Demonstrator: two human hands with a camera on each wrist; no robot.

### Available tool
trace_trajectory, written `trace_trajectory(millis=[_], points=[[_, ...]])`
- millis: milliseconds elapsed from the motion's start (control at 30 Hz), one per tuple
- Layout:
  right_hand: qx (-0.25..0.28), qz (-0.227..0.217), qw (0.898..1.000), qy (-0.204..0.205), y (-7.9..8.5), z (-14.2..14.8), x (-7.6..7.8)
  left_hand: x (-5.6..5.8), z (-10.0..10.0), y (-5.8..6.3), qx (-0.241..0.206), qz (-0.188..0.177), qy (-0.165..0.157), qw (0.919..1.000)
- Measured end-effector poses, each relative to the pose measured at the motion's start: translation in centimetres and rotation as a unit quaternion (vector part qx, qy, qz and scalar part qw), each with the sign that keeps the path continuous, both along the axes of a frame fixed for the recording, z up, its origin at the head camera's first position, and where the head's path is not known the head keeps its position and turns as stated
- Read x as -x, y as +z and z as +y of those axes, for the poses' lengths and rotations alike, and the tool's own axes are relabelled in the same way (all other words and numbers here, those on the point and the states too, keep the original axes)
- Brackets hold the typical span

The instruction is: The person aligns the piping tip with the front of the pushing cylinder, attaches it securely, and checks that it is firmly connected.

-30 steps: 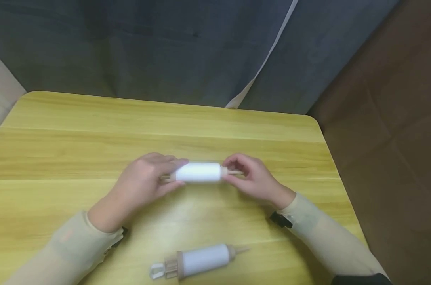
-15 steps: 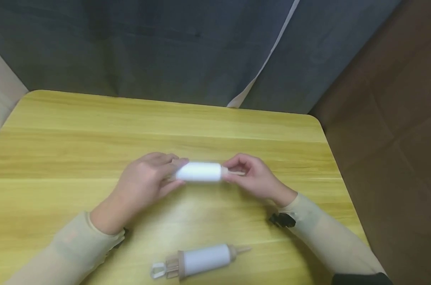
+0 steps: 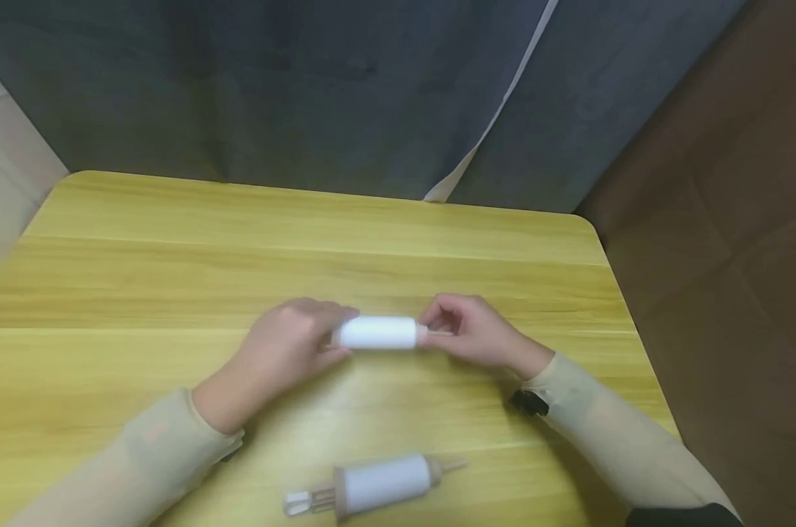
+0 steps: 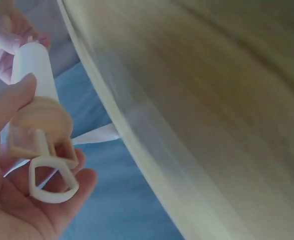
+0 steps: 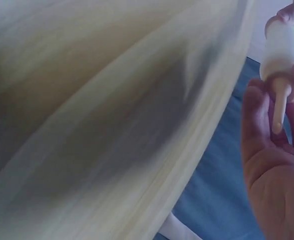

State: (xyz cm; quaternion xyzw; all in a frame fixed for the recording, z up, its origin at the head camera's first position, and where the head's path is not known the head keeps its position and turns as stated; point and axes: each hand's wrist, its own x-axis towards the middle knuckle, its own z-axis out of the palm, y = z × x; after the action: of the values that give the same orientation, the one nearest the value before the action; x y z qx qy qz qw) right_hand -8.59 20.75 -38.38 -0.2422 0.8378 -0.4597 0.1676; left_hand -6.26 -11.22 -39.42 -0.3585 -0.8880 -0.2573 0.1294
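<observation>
A large syringe with a white barrel [image 3: 378,333] is held lengthwise between my two hands over the table. My left hand [image 3: 282,348] grips its rear end, thumb on one side and fingers on the other. In the left wrist view, a tan flange [image 4: 41,117] and white plunger ring [image 4: 56,198] show beside the palm. At the front end, my right hand [image 3: 480,337] pinches the tan tip collar. The thin nozzle [image 5: 280,110] points into the right palm in the right wrist view. A second similar syringe [image 3: 385,481] lies on the table nearer me, nozzle to the right.
The wood-grain table [image 3: 174,278] has rounded far corners. Behind it hangs a dark grey-blue curtain [image 3: 306,95] with a pale strip [image 3: 447,187] at its edge. A brown covering [image 3: 721,183] stands along the right side.
Both hands and the held syringe have shifted slightly right and nearer in the head view, which has itself moved a little. The grips stay the same.
</observation>
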Motion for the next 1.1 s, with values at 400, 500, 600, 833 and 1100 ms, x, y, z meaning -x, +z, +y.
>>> trace_trajectory(millis=[400, 500, 600, 833, 1100], points=[[-0.097, 0.044, 0.992, 0.066, -1.1, -0.2, 0.5, 0.0, 0.5, 1.2, 0.077, -0.141, -0.021, 0.9868], [-0.104, 0.053, 0.991, 0.069, -1.2, -0.3, 0.2, 0.1, 0.6, 1.0, 0.079, -0.144, -0.025, 0.9861], [-0.117, 0.058, 0.989, 0.071, -1.4, -0.3, -0.1, 0.0, 0.7, 0.8, 0.085, -0.147, -0.030, 0.9850], [-0.128, 0.071, 0.987, 0.073, -1.6, -0.2, -0.2, -0.2, 0.7, 1.1, 0.098, -0.154, -0.019, 0.9831], [-0.130, 0.080, 0.986, 0.065, -0.6, -0.2, -0.4, -0.5, 0.4, 1.4, 0.089, -0.130, -0.017, 0.9873]])
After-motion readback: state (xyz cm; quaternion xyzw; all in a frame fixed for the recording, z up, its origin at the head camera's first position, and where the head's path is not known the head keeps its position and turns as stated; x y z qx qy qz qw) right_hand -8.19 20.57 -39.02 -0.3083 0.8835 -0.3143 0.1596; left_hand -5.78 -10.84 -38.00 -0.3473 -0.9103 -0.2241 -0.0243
